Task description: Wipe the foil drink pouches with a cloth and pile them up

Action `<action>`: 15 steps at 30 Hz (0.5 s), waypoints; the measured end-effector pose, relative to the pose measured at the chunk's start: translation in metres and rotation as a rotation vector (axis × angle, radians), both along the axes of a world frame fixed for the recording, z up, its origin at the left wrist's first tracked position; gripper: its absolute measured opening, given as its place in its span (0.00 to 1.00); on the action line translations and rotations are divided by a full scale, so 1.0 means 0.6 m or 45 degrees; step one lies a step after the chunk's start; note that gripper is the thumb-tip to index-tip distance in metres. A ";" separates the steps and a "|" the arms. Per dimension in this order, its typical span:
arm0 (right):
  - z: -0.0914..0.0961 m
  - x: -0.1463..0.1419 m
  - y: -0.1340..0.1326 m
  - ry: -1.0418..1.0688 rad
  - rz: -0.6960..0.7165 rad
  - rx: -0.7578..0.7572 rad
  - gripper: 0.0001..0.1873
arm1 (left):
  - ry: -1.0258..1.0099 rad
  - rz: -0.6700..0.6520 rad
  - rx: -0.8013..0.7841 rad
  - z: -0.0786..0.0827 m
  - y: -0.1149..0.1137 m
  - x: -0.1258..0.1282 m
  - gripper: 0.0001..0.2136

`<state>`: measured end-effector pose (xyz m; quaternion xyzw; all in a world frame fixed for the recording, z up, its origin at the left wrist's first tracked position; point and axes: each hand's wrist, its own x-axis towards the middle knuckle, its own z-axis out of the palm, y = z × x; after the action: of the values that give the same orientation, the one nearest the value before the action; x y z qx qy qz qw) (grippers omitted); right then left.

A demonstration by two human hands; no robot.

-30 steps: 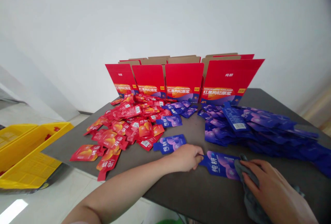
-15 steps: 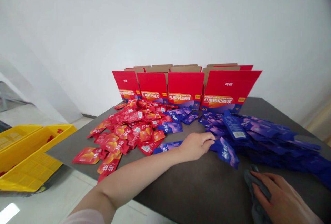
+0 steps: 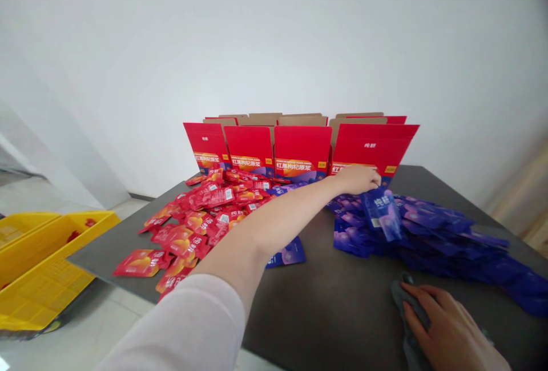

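My left hand [image 3: 362,180] reaches across to the pile of blue pouches, its fingers pinching the top edge of one blue pouch [image 3: 384,215]. That pouch hangs over the heap of blue pouches [image 3: 445,240] on the right of the table. At the lower right, my right hand [image 3: 445,322] is closed over a grey cloth [image 3: 413,354], which lies on the dark table [image 3: 334,308]. Red pouches [image 3: 182,242] are piled on the left side. A loose blue pouch [image 3: 291,254] is partly hidden behind my left forearm.
Several open red cartons [image 3: 302,148] stand in a row along the back, near the white wall [image 3: 274,34]. A yellow crate [image 3: 55,279] with red pieces inside is on the left, beyond the table edge.
My left hand has moved away from me and to the right, carrying the blue pouch from the table's middle to above the blue heap. My right hand stays on the cloth. The view has shifted slightly.
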<state>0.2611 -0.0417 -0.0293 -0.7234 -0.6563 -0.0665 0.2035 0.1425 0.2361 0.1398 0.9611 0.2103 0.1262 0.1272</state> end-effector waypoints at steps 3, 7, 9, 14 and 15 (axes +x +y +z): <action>0.004 -0.004 0.000 -0.012 -0.030 0.000 0.23 | 0.011 0.111 -0.029 -0.017 0.006 0.007 0.07; 0.008 -0.008 0.001 -0.012 -0.026 0.006 0.23 | 0.024 0.214 -0.103 -0.037 -0.018 0.009 0.09; 0.008 -0.009 0.002 -0.013 -0.018 0.003 0.23 | 0.012 0.236 -0.133 -0.042 -0.038 0.007 0.12; 0.000 -0.004 -0.002 -0.021 -0.009 -0.011 0.23 | -0.041 0.271 -0.173 -0.037 -0.085 -0.020 0.16; -0.004 -0.001 -0.004 -0.020 0.008 -0.011 0.24 | -0.041 0.284 -0.181 -0.036 -0.092 -0.033 0.16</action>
<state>0.2606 -0.0439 -0.0318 -0.7216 -0.6606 -0.0686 0.1955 0.1229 0.1807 0.1184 0.9182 0.3220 0.1400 0.1834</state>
